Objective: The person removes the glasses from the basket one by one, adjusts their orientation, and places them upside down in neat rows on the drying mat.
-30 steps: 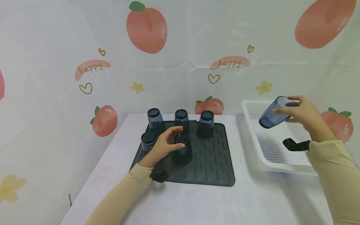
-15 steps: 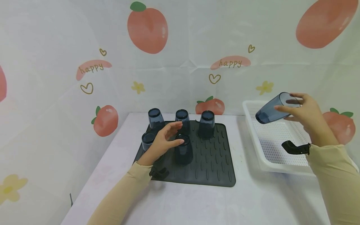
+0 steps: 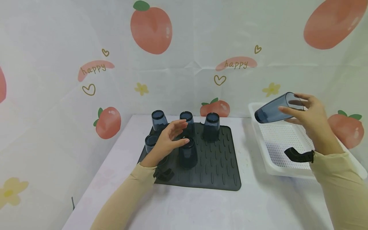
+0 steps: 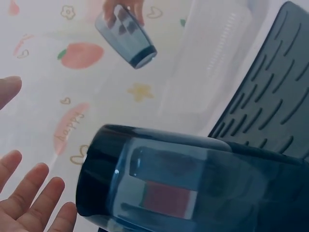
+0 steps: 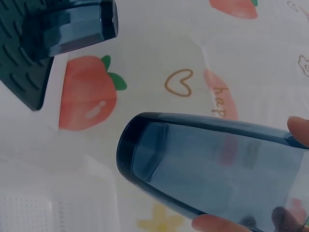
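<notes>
My right hand (image 3: 313, 118) holds a blue see-through drinking glass (image 3: 271, 110) near its rim, fingers and thumb on its sides. The glass is tilted almost level, its dark base to the left, above the white basket (image 3: 258, 143). My left hand (image 3: 166, 139), fingers spread and thumb apart, hovers by an upside-down glass (image 3: 188, 156) at the front of the black mat (image 3: 218, 166). In the left wrist view the fingertips (image 4: 53, 188) lie just beyond the base of that glass (image 4: 183, 174), and nothing is gripped.
Along the mat's back edge stand three upturned glasses, at left (image 3: 159, 119), middle (image 3: 187, 123) and right (image 3: 211, 127). Another glass (image 3: 150, 142) at the front left is partly behind my left hand. A fruit-print sheet (image 3: 184, 48) hangs behind the table.
My right hand has shifted slightly left and up, tipping the glass closer to level. The left hand has risen a little and its fingers have straightened near the front glass.
</notes>
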The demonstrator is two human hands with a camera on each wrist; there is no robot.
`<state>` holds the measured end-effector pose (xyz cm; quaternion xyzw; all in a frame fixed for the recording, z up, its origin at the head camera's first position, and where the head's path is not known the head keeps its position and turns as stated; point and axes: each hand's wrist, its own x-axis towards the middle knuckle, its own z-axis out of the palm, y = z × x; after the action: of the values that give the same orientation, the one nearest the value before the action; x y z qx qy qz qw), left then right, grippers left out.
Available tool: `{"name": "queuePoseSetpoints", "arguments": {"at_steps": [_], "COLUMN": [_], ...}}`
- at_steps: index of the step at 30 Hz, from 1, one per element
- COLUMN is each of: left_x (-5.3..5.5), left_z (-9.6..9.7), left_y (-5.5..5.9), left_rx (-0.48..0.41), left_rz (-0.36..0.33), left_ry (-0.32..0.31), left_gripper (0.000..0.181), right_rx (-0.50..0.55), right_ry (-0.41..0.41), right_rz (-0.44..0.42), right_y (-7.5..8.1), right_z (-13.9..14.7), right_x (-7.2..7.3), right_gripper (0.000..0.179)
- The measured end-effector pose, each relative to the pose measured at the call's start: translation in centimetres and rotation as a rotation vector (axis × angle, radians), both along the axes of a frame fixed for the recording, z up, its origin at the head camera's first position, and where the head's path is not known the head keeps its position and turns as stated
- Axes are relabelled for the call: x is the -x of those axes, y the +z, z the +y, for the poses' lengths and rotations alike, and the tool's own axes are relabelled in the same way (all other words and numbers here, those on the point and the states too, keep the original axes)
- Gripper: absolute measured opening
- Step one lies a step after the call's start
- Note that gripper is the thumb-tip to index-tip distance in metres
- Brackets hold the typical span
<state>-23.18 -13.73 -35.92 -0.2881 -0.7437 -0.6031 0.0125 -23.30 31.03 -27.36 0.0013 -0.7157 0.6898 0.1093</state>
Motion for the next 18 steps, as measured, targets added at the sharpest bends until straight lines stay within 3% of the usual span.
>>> {"name": "queuePoseSetpoints", "arguments": {"at_steps": [7, 18], "left_x": [-0.3, -0.7], "left_z": [0.3, 1.1], "left_y": [0.9, 2.2], "left_rx": [-0.001, 0.003], "left_rz": [-0.008, -0.003], "left_ry": [-0.013, -0.036], "left_gripper": [0.068, 0.065], "right_rx": [0.036, 0.1], "right_ry": [0.018, 0.144], "right_rz": [0.035, 0.107], "right_y": [-0.4, -0.9], "right_z": [-1.0, -3.0], "right_x": [-0.5, -0.9], "right_gripper": [0.071, 0.058]}}
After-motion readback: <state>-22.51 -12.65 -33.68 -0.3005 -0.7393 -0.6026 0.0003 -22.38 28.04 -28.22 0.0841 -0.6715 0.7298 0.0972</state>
